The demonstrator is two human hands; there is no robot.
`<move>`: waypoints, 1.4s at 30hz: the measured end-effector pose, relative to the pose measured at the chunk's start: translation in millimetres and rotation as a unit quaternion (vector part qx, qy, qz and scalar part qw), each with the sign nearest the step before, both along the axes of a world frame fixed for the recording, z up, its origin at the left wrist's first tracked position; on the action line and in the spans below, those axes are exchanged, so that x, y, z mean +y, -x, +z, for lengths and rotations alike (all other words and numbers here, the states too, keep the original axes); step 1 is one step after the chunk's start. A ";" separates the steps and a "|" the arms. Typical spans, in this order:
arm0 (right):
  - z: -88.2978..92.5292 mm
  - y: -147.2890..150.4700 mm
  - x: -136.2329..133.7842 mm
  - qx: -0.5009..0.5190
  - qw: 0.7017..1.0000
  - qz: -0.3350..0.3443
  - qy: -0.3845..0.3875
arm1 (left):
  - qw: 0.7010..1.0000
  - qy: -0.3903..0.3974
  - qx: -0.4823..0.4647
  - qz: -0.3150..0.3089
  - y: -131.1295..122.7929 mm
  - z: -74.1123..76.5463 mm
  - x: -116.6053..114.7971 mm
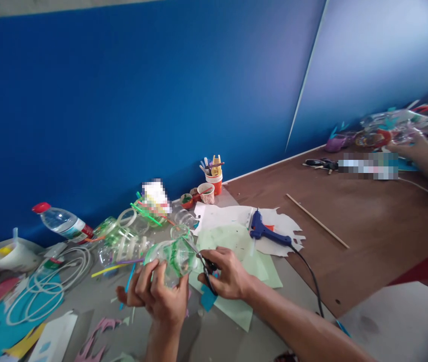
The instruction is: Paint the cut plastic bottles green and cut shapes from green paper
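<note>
My left hand [159, 293] is closed around a clear plastic bottle piece with green paint [172, 256], held above the table. My right hand [227, 274] grips black-handled scissors [203, 265], whose blades reach up into the bottle piece. Both hands sit close together at the lower middle of the head view. More cut clear and green bottle parts [123, 241] lie just behind the left hand.
A blue glue gun [266, 232] with a black cord lies on white paper [232, 216]. A water bottle [63, 222], white cable [48, 286], cup of pens [214, 178], paint cups, a wooden stick [317, 221] and paper scraps surround. Another person's hand [421, 151] works far right.
</note>
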State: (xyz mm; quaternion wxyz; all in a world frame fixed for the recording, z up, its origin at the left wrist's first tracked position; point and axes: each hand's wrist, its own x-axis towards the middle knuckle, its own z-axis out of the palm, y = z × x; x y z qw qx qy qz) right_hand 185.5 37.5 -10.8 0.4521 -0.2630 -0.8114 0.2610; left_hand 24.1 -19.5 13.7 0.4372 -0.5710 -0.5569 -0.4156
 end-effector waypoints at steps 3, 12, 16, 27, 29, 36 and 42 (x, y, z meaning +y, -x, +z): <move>-0.7 0.6 -0.2 0.000 1.000 -0.011 0.001 | 1.000 -0.008 0.009 0.004 -1.8 1.8 -0.3; 0.5 1.2 -1.5 -0.015 0.999 -0.030 0.019 | 1.000 0.000 0.012 -0.015 1.1 0.2 -1.2; 3.4 -0.8 -1.7 -0.005 1.000 -0.017 0.026 | 1.000 0.000 0.017 -0.026 3.3 1.0 -1.5; 6.3 -0.1 -3.9 -0.008 0.999 -0.028 0.044 | 0.999 0.022 0.008 -0.039 -5.1 -1.6 -4.9; 6.3 -0.9 -3.6 -0.002 0.999 -0.024 0.042 | 0.998 0.024 -0.004 -0.050 -5.3 -2.5 -5.4; 5.4 -2.3 -1.9 -0.022 1.000 0.008 0.021 | 0.998 0.029 -0.026 -0.043 1.5 -3.1 -5.7; 4.8 -0.8 -0.1 -0.029 1.000 0.007 0.005 | 0.999 0.022 -0.013 -0.047 -1.0 1.4 -5.2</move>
